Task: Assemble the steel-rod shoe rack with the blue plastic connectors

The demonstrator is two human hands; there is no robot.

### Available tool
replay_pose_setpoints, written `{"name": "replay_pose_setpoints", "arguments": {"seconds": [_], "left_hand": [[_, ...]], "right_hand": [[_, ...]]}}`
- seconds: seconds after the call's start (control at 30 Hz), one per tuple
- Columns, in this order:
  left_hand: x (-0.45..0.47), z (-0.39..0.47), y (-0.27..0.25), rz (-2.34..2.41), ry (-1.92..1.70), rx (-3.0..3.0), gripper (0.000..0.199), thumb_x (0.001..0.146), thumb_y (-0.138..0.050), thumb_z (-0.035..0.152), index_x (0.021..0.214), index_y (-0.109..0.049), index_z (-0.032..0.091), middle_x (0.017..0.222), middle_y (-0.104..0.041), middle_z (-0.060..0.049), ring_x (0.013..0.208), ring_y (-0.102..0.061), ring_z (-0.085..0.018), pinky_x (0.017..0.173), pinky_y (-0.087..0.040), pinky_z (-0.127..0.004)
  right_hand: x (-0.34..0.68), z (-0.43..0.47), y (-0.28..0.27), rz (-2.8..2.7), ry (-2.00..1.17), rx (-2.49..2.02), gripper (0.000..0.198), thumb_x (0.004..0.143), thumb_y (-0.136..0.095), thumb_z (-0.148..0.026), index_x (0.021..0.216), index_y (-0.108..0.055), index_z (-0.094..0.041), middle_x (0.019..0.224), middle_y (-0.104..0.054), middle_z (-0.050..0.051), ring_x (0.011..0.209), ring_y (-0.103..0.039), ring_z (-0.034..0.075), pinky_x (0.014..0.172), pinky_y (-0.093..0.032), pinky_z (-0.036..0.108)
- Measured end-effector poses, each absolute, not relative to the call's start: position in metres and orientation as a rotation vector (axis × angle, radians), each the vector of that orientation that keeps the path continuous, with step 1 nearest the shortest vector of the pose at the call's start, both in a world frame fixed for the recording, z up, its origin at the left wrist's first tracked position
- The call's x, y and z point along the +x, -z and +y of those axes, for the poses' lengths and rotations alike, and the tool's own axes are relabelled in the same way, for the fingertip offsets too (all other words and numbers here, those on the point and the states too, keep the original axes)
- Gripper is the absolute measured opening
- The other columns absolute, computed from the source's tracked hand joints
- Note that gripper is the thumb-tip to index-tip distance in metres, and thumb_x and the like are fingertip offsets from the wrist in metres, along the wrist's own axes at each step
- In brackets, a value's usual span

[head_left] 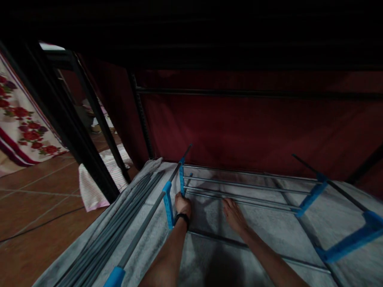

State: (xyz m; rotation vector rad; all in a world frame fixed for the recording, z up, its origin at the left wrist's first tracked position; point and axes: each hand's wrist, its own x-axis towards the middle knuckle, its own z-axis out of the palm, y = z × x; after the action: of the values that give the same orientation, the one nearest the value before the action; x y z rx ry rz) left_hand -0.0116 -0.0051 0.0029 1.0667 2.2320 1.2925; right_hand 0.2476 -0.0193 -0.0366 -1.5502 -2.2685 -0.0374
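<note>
A rack frame of grey metal tubes and blue plastic connectors lies on a grey cloth [218, 257]. My left hand [183, 206], with a black band at the wrist, is closed around the lower end of a blue connector [181, 179] at the frame's left side; the fingertips are partly hidden. To its right, my right hand [235, 215] has its fingers stretched out, the tips at the lower metal rods [254, 202]. Whether they touch the rods I cannot tell. More blue connectors [312, 199] hold the rods' right ends. A second blue connector [168, 203] stands just left of my left wrist.
Several loose grey tubes [116, 231] lie to the left on the cloth. Black metal posts [60, 107] and a dark beam overhead surround the space, with a dark red fabric [254, 131] behind. A striped cloth [92, 191] and a cable [44, 223] lie on the tiled floor.
</note>
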Motion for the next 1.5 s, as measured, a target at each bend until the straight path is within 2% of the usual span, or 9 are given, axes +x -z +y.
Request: {"name": "replay_pose_setpoints", "arguments": {"seconds": [0.23, 0.4, 0.53, 0.9, 1.13, 1.5], "left_hand": [[-0.014, 0.003, 0.02, 2.326, -1.254, 1.138, 0.029, 0.084, -0.047, 0.0, 0.102, -0.067, 0.012, 0.105, -0.07, -0.012, 0.1, -0.067, -0.021, 0.088, -0.047, -0.028], [-0.012, 0.005, 0.029, 2.401, -1.24, 1.141, 0.027, 0.083, -0.048, -0.001, 0.095, -0.066, 0.015, 0.1, -0.069, -0.008, 0.09, -0.066, -0.019, 0.081, -0.046, -0.025], [-0.011, 0.005, 0.031, 2.454, -1.228, 1.144, 0.025, 0.082, -0.049, -0.001, 0.091, -0.064, 0.017, 0.098, -0.069, -0.007, 0.084, -0.065, -0.018, 0.078, -0.046, -0.025], [-0.008, 0.006, 0.028, 2.463, -1.17, 1.174, 0.017, 0.089, -0.056, 0.009, 0.104, -0.059, 0.016, 0.102, -0.065, -0.008, 0.095, -0.065, -0.021, 0.082, -0.046, -0.028], [-0.008, 0.005, 0.027, 2.472, -1.133, 1.184, 0.01, 0.09, -0.056, 0.011, 0.095, -0.055, 0.019, 0.104, -0.064, -0.007, 0.093, -0.065, -0.018, 0.081, -0.045, -0.026], [-0.006, 0.007, 0.027, 2.55, -1.109, 1.184, 0.01, 0.089, -0.057, 0.011, 0.091, -0.055, 0.02, 0.099, -0.065, -0.005, 0.088, -0.064, -0.018, 0.075, -0.044, -0.024]], "right_hand": [[0.206, 0.007, 0.027, -2.286, 0.041, -1.688, 0.045, 0.101, -0.037, -0.015, 0.138, -0.061, -0.018, 0.132, -0.066, 0.017, 0.125, -0.058, 0.028, 0.109, -0.039, 0.045], [0.21, 0.008, 0.023, -2.389, -0.149, -1.584, 0.034, 0.101, -0.042, -0.018, 0.122, -0.069, -0.023, 0.123, -0.069, 0.011, 0.115, -0.061, 0.024, 0.1, -0.042, 0.035], [0.215, 0.008, 0.022, -2.381, -0.174, -1.528, 0.029, 0.101, -0.047, -0.022, 0.118, -0.069, -0.025, 0.119, -0.07, 0.008, 0.112, -0.062, 0.022, 0.098, -0.042, 0.032], [0.215, 0.015, 0.017, -2.525, -0.156, -1.483, 0.031, 0.105, -0.041, -0.026, 0.119, -0.068, -0.025, 0.114, -0.072, 0.007, 0.112, -0.064, 0.021, 0.094, -0.043, 0.033], [0.216, 0.018, 0.008, -2.66, -0.13, -1.529, 0.034, 0.107, -0.035, -0.031, 0.122, -0.065, -0.023, 0.119, -0.072, 0.009, 0.109, -0.066, 0.022, 0.088, -0.046, 0.033], [0.215, 0.024, 0.004, -2.707, -0.175, -1.527, 0.036, 0.107, -0.034, -0.034, 0.125, -0.063, -0.022, 0.122, -0.074, 0.009, 0.111, -0.069, 0.025, 0.087, -0.047, 0.036]]}}
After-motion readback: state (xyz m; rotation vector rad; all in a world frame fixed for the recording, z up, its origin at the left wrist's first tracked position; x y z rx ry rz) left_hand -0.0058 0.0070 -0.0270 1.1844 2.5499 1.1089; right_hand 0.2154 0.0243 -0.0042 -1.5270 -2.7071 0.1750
